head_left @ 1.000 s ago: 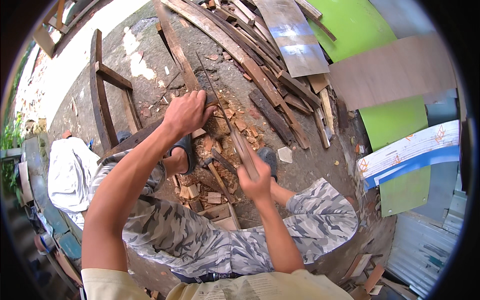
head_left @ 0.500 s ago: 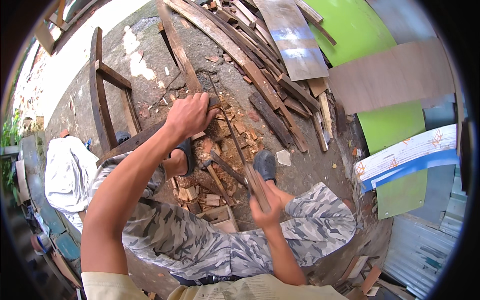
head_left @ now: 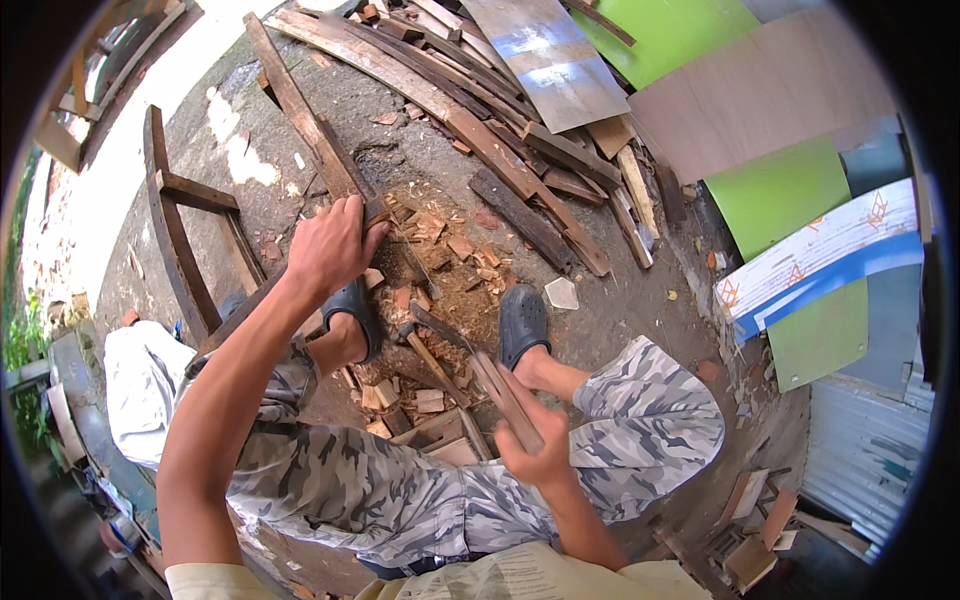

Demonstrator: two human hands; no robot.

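Long weathered planks point(head_left: 420, 90) piled across concrete ground point(head_left: 640, 300), running from top left toward centre. Metal sheet point(head_left: 545, 55) lying on planks at top. Green boards point(head_left: 800, 200) and brown panel point(head_left: 770, 100) leaning at right, white-and-blue striped board point(head_left: 820, 265) across them. Corrugated metal point(head_left: 860, 450) at lower right. Wooden frame point(head_left: 180, 230) on ground at left. White sack point(head_left: 140, 380) at lower left. Small white tile piece point(head_left: 561, 292) near dark sandal point(head_left: 523, 320).

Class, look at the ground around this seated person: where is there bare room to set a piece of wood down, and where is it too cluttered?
Bare concrete lies between the wooden frame and the long plank; another bare patch is right of the right sandal, below the plank pile. It is crowded with wood offcuts between the feet, around the left hand and right hand.
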